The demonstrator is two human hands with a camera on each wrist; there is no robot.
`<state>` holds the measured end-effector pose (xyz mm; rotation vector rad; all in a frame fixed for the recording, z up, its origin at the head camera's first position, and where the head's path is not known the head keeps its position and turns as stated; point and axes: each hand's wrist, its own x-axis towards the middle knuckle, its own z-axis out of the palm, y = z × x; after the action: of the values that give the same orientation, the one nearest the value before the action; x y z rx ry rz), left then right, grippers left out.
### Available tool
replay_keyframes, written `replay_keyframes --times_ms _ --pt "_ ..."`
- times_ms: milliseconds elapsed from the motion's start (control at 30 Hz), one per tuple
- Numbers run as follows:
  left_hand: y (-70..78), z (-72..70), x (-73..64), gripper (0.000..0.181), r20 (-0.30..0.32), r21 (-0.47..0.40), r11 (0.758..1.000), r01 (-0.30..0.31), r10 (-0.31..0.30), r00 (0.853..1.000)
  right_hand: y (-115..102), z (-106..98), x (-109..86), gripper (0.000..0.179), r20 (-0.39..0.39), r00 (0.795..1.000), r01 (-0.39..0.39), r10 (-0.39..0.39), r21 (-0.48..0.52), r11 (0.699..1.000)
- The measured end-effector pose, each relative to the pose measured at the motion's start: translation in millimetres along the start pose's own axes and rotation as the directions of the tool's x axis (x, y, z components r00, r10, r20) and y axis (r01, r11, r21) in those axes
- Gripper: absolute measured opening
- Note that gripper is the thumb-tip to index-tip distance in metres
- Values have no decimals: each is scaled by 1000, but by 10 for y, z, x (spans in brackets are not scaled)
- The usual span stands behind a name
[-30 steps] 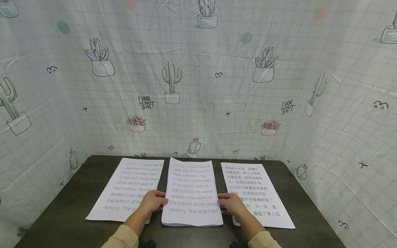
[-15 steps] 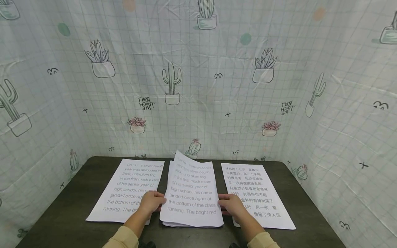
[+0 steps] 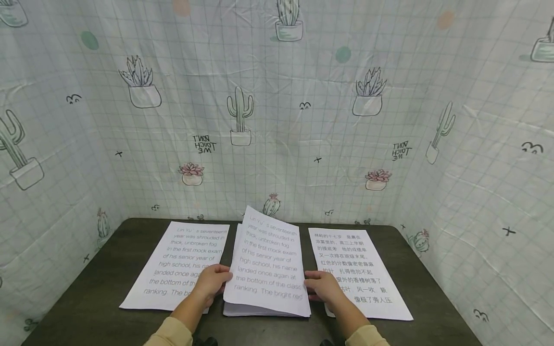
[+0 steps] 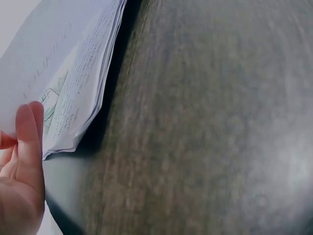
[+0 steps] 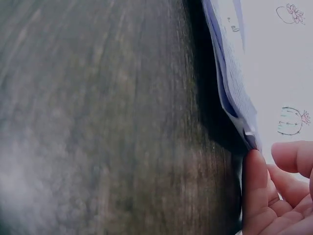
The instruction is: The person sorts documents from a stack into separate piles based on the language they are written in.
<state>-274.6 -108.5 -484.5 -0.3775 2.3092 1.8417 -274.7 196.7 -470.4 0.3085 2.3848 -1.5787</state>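
In the middle of the head view a printed sheet of paper point(image 3: 268, 264) is raised off a paper stack point(image 3: 255, 311), its top left corner highest. My left hand point(image 3: 212, 281) pinches this sheet at its left edge. In the left wrist view the fingers point(image 4: 30, 142) show against the raised sheet, above the stacked sheets point(image 4: 88, 98). At the stack's right edge, my right hand point(image 3: 323, 287) touches the paper with fairly straight fingers. In the right wrist view one fingertip point(image 5: 253, 159) meets the edge of the stack point(image 5: 232, 83), with the thumb apart from it.
Left of the stack lies another English-printed sheet point(image 3: 182, 264), partly under my left arm. Chinese-printed paper point(image 3: 355, 269) lies on the right, partly under my right hand. The dark table point(image 3: 99, 278) is bordered by a cactus-patterned curtain point(image 3: 277, 163).
The top sheet's far left corner has risen and the sheet has separated from the stack below, lifted by my left hand. My right hand has stayed nearly still.
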Motion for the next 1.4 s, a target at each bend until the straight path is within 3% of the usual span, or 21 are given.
replay_keyframes --times_ms 400,633,867,1067,1400 --pt "30 56 27 31 20 -114 993 12 -10 1000 -42 -42 2 45 -30 999 23 -22 9 1000" --pt "37 25 31 38 25 -116 993 17 -14 1000 -91 -15 -8 44 -50 998 50 -48 41 998" --pt "47 -78 37 45 28 -106 994 29 -26 999 -192 41 -21 45 -52 996 74 -71 69 995" --pt "49 -191 31 44 11 -151 988 22 -21 1000 -279 139 6 46 -32 994 108 -106 83 991" --pt "24 -463 34 44 -29 -177 984 32 -37 999 -474 366 22 47 0 995 104 -105 91 990"
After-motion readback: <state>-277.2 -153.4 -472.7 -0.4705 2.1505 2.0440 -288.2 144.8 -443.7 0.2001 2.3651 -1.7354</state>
